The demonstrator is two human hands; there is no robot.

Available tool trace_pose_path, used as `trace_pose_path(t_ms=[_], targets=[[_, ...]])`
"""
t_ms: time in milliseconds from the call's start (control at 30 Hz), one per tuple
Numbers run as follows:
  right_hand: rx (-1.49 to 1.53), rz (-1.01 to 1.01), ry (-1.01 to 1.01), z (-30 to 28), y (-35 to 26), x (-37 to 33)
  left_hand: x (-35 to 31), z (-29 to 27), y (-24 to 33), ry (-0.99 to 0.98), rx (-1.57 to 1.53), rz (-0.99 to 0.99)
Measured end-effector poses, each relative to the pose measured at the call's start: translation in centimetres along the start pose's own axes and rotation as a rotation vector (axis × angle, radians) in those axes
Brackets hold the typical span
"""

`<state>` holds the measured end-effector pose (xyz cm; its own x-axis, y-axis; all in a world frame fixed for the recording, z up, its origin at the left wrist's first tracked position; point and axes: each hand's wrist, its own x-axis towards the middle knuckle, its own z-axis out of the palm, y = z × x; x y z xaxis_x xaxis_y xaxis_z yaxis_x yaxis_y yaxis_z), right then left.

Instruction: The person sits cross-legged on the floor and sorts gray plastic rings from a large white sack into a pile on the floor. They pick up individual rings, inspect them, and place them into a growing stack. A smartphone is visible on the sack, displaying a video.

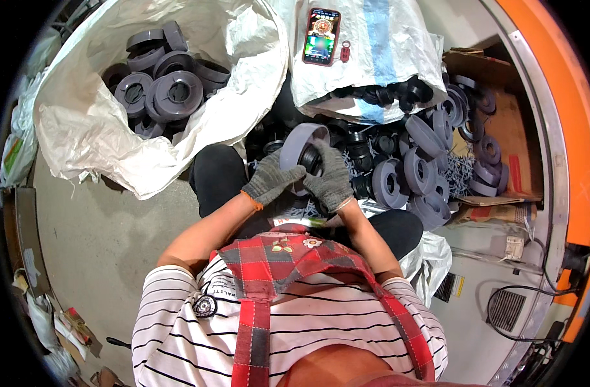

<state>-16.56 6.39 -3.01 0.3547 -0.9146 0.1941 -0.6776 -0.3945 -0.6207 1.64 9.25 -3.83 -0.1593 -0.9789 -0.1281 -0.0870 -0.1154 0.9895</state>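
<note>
The open white sack (108, 151) carries grey rings (191, 105).

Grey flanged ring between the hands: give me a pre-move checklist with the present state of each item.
1. Left-side hold: ok; the gloved left hand grips the grey flanged ring.
2. Right-side hold: cannot tell; the gloved right hand is against it, but its fingers hide whether it grips the ring or the black part inside.
3. Black part's seating: cannot tell; the hands partly cover it.
4. Open white sack's mouth: ok; wide open, grey rings inside.
5. Phone away from the hands: ok; it lies on the blue-striped sack.
</note>
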Motion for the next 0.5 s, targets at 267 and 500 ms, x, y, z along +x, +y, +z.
trace_pose_path(t_ms=[267, 500], targets=[[0.014, 0.103, -0.041, -0.6, -0.4, -1.0, -0.6, 0.2, 0.8, 0.047, 0.167, 0.162], [-0.141, -0.225, -0.048, -2.1, -1.1, -1.4, -0.4, -0.8, 1.8, 0.011, 0.18, -0.022]])
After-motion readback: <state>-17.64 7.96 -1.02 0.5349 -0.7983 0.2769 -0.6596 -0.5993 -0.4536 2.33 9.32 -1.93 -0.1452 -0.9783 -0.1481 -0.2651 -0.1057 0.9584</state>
